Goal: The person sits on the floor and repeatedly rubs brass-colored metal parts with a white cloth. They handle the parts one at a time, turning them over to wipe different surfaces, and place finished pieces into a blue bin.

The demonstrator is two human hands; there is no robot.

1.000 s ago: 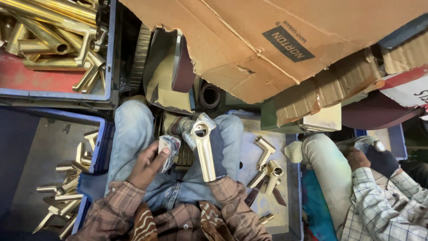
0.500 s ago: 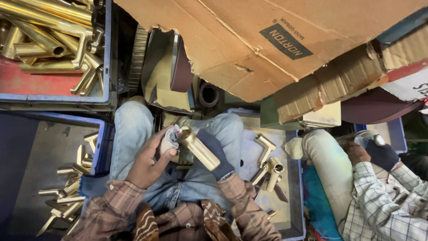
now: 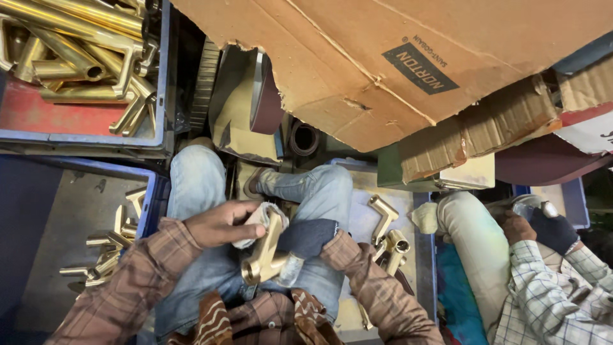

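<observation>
While L hand [image 3: 220,223] pinches a pale cloth [image 3: 260,220], gloved R hand [image 3: 308,237] grips brass fitting [image 3: 265,252] over lap.

Brass fitting [image 3: 265,255] lies over the lap, between two parts trays [image 3: 150,191] [image 3: 424,255].

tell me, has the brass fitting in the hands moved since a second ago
Yes. The brass fitting has swung from upright to slanting and sits lower over the lap, further from the cardboard sheet, between the left hand and gloved right hand.

Brass-gold fitting [image 3: 265,252], plaid brown sleeves [image 3: 128,294], blue crates [image 3: 153,191].
</observation>
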